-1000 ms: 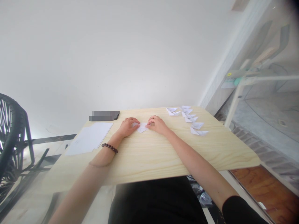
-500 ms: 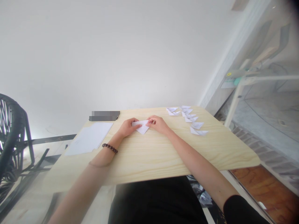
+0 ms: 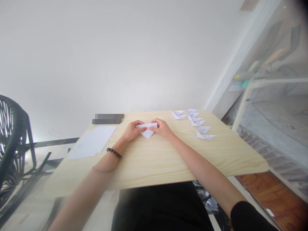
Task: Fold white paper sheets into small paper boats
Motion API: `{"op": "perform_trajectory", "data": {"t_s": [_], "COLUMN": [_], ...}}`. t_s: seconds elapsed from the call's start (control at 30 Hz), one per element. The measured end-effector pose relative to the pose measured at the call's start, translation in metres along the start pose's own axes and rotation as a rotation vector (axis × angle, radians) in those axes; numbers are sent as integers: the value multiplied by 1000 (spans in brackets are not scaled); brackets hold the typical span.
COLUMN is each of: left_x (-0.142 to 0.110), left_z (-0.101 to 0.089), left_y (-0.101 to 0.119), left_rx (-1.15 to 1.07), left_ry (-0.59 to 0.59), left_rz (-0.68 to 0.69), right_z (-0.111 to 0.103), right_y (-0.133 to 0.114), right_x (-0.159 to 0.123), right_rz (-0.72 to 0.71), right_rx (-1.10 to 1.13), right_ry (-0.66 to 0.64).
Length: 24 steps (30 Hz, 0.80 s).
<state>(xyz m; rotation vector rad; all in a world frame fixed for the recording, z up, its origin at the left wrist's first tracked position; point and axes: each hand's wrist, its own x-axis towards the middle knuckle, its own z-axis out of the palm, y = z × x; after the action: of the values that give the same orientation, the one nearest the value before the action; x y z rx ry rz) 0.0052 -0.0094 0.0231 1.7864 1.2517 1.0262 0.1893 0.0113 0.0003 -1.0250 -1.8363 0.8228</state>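
Observation:
A folded sheet of white paper, pointed at the bottom and straight along its top, is held between my two hands over the middle of the table. My left hand grips its left side, thumb on the front face and fingers behind. On the opposite side my right hand pinches the paper the same way, its thumb close to the left one. A centre crease runs down to the lower tip. The fingers behind the paper are partly hidden.
Several folded paper boats stand at the table's back right. A stack of white paper lies at the left of the wooden table, near a dark, blurred-out object. A dark woven chair is at far left.
My right thumb and fingers have shifted to a fuller grip on the paper's right side. More of the paper's top right corner and its centre crease now show.

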Motion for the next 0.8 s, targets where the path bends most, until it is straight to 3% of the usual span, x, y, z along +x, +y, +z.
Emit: {"op": "perform_trajectory", "data": {"t_s": [0.4, 0.8], "left_x": [2, 8], "left_z": [5, -6], "left_y": [0, -12], "left_rx": [-22, -158], "left_ry": [29, 9], "left_rz": [2, -103], "right_z": [1, -9], "right_y": [-1, 8], "right_x": [0, 6], "right_rz": [-10, 34], "right_rx": [-1, 86], "right_ry": [-7, 34]}}
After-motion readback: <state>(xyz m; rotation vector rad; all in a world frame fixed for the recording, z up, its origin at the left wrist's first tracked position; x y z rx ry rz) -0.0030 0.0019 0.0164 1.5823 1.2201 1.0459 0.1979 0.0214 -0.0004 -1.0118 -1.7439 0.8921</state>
